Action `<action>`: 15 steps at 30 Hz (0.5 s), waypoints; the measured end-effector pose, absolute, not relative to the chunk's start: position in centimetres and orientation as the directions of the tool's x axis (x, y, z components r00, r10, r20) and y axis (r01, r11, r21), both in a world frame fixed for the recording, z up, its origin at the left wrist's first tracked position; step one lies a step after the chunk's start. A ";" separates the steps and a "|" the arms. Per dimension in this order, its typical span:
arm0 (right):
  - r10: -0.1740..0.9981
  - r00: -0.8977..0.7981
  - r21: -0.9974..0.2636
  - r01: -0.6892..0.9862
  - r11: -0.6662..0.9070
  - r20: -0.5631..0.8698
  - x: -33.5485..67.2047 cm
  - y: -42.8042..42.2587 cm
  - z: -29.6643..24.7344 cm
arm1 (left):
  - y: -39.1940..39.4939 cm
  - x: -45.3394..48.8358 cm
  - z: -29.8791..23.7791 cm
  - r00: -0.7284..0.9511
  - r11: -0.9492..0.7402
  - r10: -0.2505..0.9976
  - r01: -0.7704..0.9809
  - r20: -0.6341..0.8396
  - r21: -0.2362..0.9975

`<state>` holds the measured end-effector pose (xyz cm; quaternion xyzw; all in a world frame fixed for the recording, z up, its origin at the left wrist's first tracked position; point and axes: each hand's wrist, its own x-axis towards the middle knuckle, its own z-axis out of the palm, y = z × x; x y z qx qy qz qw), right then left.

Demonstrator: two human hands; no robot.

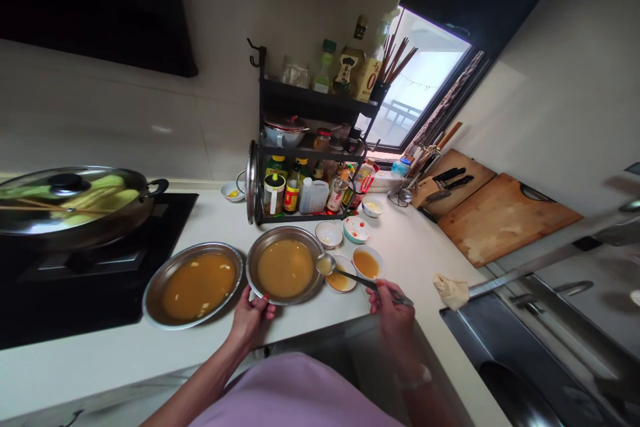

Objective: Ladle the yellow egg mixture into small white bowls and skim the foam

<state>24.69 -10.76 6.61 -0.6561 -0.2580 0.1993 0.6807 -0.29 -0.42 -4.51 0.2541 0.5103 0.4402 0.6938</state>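
Note:
My left hand (253, 315) grips the near rim of a round metal bowl (314, 289) that holds brownish-yellow liquid. In my right hand (391, 310) is the handle of a metal ladle (367, 282). Its cup, with some liquid in it, is over the right edge of that bowl, partly above a small dish (351, 285) of orange liquid. Beside the dish stands a small white bowl (379, 257) of similar liquid. To the left sits a second metal bowl (150, 300) of orange-brown liquid with pale bits floating in it.
A lidded wok (113, 220) stands on the black cooktop (115, 300) at left. Behind the bowls rises a black rack (320, 155) of bottles and jars. Small bowls, including a white bowl (329, 227), sit before it. Cutting boards (510, 213) and a sink (480, 340) are at right.

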 end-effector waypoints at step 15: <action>0.761 0.445 -0.813 0.553 0.180 0.472 24.8 -11.7 4.7 | -0.5 -0.3 -3.8 0.079 0.498 0.857 -0.381 -0.510 0.779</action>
